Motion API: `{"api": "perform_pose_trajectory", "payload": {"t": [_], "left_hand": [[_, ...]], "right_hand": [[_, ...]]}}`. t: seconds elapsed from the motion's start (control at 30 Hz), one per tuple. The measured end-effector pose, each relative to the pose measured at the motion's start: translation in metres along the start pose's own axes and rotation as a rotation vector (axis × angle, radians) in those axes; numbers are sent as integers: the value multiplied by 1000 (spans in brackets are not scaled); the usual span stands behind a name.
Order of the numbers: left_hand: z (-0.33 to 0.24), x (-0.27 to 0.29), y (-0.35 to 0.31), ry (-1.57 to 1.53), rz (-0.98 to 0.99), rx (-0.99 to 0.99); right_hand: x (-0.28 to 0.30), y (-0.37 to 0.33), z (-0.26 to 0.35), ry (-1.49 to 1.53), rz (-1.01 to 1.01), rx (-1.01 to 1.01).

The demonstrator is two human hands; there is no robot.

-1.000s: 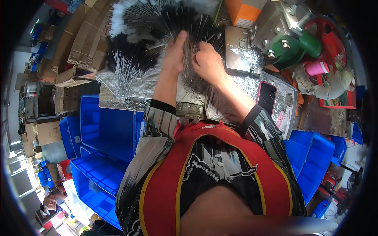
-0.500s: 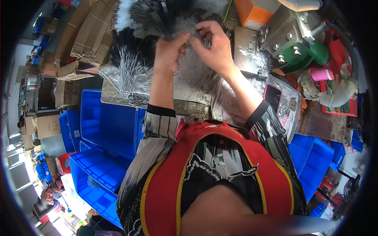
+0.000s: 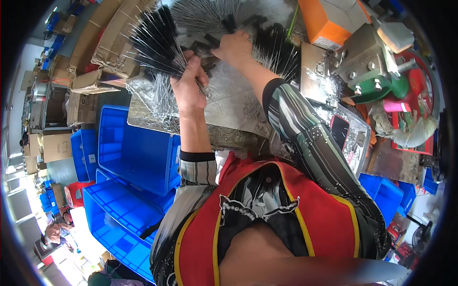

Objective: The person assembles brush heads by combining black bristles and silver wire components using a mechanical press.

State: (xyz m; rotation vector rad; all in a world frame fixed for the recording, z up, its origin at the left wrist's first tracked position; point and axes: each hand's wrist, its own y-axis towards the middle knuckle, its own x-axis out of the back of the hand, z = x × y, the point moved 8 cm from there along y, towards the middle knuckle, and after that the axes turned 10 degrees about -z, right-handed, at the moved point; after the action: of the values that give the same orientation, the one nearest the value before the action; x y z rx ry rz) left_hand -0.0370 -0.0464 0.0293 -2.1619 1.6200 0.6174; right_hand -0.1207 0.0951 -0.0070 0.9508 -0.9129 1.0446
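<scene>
Fanned out from my left hand (image 3: pixel 191 88) is a bunch of black-bristled wire brushes (image 3: pixel 155 43); the fingers are closed on their thin metal stems. My right hand (image 3: pixel 234 47) lies over the far middle of the worktable, back upward and fingers bent down. Its thumb points left toward some short dark bristle pieces, and whatever the fingers pinch is hidden. Beyond it spreads a heap of thin wire stems (image 3: pixel 202 16). More black wire brushes (image 3: pixel 279 50) lie to the right of that hand, stems pointing toward me.
A metal fixture with bolts (image 3: pixel 365 62) and an orange box (image 3: pixel 334 21) stand at the right. The phone (image 3: pixel 339 131) rests in a tray (image 3: pixel 361 143). Blue crates (image 3: pixel 136 148) sit at the lower left, with torn cardboard boxes (image 3: pixel 112 43) above. Loose wires litter the worktable (image 3: pixel 219 138).
My hands, close together before, have moved apart. A fanned bunch of brushes now shows at my left hand. The right hand has turned over and reaches left across the table.
</scene>
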Motion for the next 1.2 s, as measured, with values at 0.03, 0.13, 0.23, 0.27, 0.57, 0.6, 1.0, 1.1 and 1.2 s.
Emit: {"api": "perform_pose_trajectory", "payload": {"t": [0.03,0.13,0.23,0.27,0.57,0.6,1.0,1.1,1.2], "left_hand": [[1,2,0,0,-5,-1],[11,6,-2,53,13,9],[4,10,-3,57,-1,-15],[4,10,-3,49,-5,-15],[4,3,-2,-41,-12,-16],[1,0,-3,-35,0,-27],[13,10,-25,51,-60,17],[11,7,-23,43,-57,28],[10,-1,-22,20,-7,31]], "right_hand": [[0,2,2,-33,-35,-1],[-6,4,1,8,-85,-2],[-21,12,-8,153,-81,86],[-15,11,-10,146,-80,92],[12,5,-59,537,-184,-397],[11,12,-70,568,-241,-439],[-5,48,-83,456,-85,-437],[-2,44,-84,501,-98,-493],[-14,49,-96,624,-151,-559]]}}
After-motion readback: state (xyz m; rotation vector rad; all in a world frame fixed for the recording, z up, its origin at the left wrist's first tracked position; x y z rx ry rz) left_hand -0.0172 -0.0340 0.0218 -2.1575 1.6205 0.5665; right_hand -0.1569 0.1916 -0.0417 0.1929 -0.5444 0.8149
